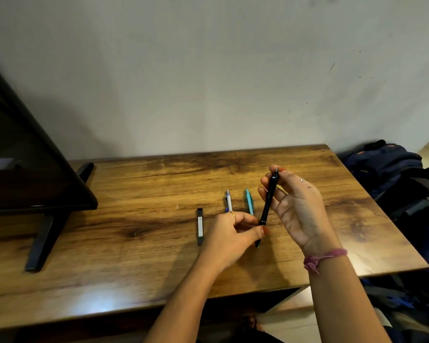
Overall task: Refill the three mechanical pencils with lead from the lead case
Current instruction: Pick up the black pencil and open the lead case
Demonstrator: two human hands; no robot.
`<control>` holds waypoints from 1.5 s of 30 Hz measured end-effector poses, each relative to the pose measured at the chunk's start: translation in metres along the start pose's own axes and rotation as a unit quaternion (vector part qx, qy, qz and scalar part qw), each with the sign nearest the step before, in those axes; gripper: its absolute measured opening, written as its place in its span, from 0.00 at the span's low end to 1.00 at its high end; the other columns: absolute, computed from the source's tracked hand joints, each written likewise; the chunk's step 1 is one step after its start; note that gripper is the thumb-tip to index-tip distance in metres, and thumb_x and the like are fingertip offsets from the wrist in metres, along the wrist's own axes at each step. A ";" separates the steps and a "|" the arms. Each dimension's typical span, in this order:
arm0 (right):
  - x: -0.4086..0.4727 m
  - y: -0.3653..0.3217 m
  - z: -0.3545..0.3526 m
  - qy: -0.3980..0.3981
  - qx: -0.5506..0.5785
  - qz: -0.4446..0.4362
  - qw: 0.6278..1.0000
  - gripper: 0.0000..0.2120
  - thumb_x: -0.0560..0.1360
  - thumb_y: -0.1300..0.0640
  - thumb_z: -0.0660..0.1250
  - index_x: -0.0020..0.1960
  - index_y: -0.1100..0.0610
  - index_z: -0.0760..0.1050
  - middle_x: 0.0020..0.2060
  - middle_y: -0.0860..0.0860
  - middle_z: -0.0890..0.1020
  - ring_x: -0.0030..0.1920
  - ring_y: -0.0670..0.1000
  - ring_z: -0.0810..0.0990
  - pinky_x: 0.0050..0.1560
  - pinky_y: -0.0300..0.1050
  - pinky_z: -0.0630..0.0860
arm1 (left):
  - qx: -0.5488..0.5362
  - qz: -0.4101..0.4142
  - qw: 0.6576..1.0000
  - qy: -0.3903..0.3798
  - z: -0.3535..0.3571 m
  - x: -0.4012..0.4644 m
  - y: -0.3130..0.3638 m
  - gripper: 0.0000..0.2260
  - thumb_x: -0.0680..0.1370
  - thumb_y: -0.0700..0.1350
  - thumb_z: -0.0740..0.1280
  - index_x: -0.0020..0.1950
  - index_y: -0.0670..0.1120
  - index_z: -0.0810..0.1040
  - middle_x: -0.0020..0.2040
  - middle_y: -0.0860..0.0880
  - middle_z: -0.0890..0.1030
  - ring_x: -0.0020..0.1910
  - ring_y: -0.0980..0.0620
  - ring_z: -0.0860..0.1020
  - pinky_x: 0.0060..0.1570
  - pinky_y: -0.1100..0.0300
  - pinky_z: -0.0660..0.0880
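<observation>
A black mechanical pencil [268,201] stands tilted above the wooden table [134,243], tip down. My left hand [229,233] pinches its lower grip between thumb and fingers. Fingertips of my right hand [297,206] pinch the cap end at the top, palm turned toward me. On the table behind my left hand lie a white pencil [228,201] and a teal pencil [249,201], their lower ends hidden by my fingers. The slim black lead case [200,226] lies flat to the left of my left hand.
A dark monitor [27,154] on a black stand [45,233] fills the table's left side. A blue backpack [391,174] sits beyond the table's right edge. The wall [208,70] runs along the table's far edge.
</observation>
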State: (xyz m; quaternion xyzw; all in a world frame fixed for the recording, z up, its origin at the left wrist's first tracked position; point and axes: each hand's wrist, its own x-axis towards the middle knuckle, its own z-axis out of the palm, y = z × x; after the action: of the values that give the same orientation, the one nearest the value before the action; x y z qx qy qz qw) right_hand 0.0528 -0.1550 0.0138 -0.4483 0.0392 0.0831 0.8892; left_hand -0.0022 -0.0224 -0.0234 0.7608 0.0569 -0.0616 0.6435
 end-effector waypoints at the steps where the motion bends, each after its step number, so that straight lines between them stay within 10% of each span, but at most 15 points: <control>1: 0.000 0.000 0.000 -0.008 0.008 0.007 1.000 0.08 0.79 0.61 0.62 0.50 0.62 0.80 0.39 0.54 0.83 0.43 0.51 0.84 0.45 0.45 0.82 | -0.006 0.002 1.000 -0.002 0.000 0.000 0.000 0.07 0.71 0.45 0.76 0.38 0.57 0.81 0.39 0.54 0.85 0.41 0.55 0.84 0.46 0.56 0.82; 22: 0.001 -0.001 0.006 0.004 0.036 0.046 0.998 0.08 0.79 0.60 0.61 0.47 0.55 0.79 0.38 0.49 0.81 0.35 0.44 0.80 0.33 0.37 0.77 | -0.015 0.009 1.000 0.003 0.000 -0.005 0.005 0.09 0.69 0.46 0.77 0.35 0.60 0.82 0.39 0.54 0.85 0.43 0.52 0.84 0.51 0.46 0.80; 33: 0.002 -0.021 -0.013 0.110 -0.036 0.020 0.993 0.06 0.75 0.54 0.68 0.46 0.50 0.84 0.37 0.44 0.82 0.37 0.43 0.81 0.43 0.43 0.78 | 0.039 0.011 0.999 -0.012 0.006 -0.008 0.002 0.06 0.70 0.50 0.76 0.43 0.56 0.82 0.40 0.54 0.85 0.41 0.60 0.82 0.44 0.63 0.80; 37: 0.006 -0.018 -0.035 0.221 -0.305 -0.063 0.924 0.07 0.74 0.59 0.71 0.52 0.58 0.82 0.42 0.48 0.83 0.44 0.46 0.79 0.43 0.41 0.77 | -0.014 -0.012 1.000 0.025 0.005 -0.004 0.001 0.05 0.70 0.46 0.76 0.42 0.54 0.82 0.39 0.52 0.85 0.41 0.55 0.84 0.46 0.56 0.82; 41: 0.008 -0.011 -0.050 0.202 -0.611 -0.030 0.765 0.05 0.73 0.57 0.72 0.49 0.55 0.84 0.44 0.52 0.84 0.47 0.50 0.79 0.49 0.45 0.76 | -0.039 -0.022 0.998 0.052 0.005 -0.001 0.003 0.06 0.70 0.46 0.77 0.43 0.53 0.82 0.38 0.52 0.85 0.39 0.57 0.84 0.43 0.58 0.82; 45: 0.011 -0.004 -0.051 0.200 -0.660 0.024 0.724 0.02 0.72 0.56 0.74 0.45 0.53 0.84 0.45 0.51 0.84 0.47 0.49 0.77 0.46 0.38 0.67 | -0.049 -0.037 0.997 0.055 0.004 0.000 0.004 0.06 0.70 0.46 0.77 0.44 0.52 0.82 0.41 0.50 0.85 0.40 0.55 0.84 0.45 0.56 0.82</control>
State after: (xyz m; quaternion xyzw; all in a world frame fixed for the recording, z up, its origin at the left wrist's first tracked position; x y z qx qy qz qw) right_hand 0.0648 -0.1970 -0.0145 -0.9270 0.1621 0.0172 0.3379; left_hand -0.0014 -0.0274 -0.0207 0.7280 0.1231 -0.0400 0.6733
